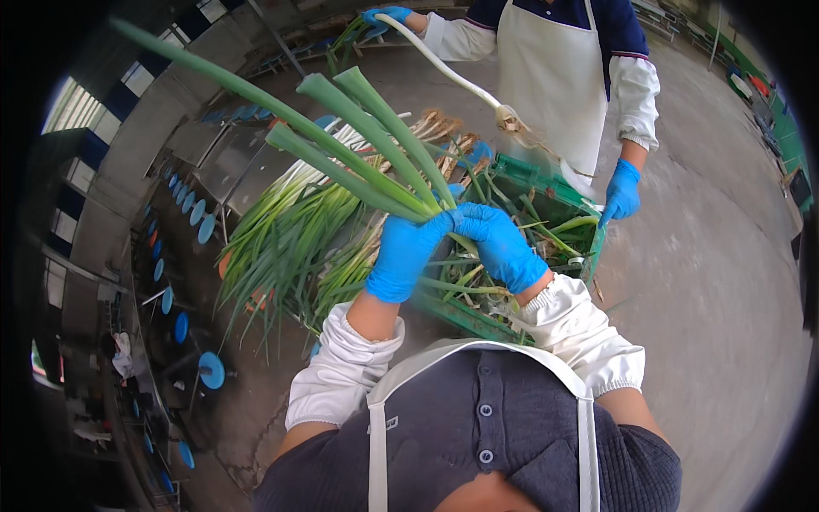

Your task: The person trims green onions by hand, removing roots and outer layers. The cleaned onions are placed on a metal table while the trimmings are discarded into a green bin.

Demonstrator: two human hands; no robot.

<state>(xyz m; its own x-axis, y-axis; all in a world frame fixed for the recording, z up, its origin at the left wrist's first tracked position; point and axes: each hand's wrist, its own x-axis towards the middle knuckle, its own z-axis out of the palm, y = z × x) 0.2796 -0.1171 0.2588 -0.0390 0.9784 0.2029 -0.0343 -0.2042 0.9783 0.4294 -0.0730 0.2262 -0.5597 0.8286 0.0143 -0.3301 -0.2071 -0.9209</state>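
Note:
My blue-gloved left hand (408,256) and right hand (499,243) are side by side in front of my chest, both closed round a large green onion (375,175). Its thick green leaves fan up and to the left from between my fingers, several with blunt ends. The lower stalk is mostly hidden by my hands. Below and to the right of my hands is a green crate (597,252) holding loose leaves and trimmings. To the left, a big pile of green onions (294,200) lies with its leaves hanging over the near side.
Opposite me stands a person in a white apron (546,85), one gloved hand (388,15) holding a long white-stalked onion (444,68), roots toward the crate. Their other gloved hand (623,194) is at the crate's rim. Blue round stools (211,371) line tables at the left.

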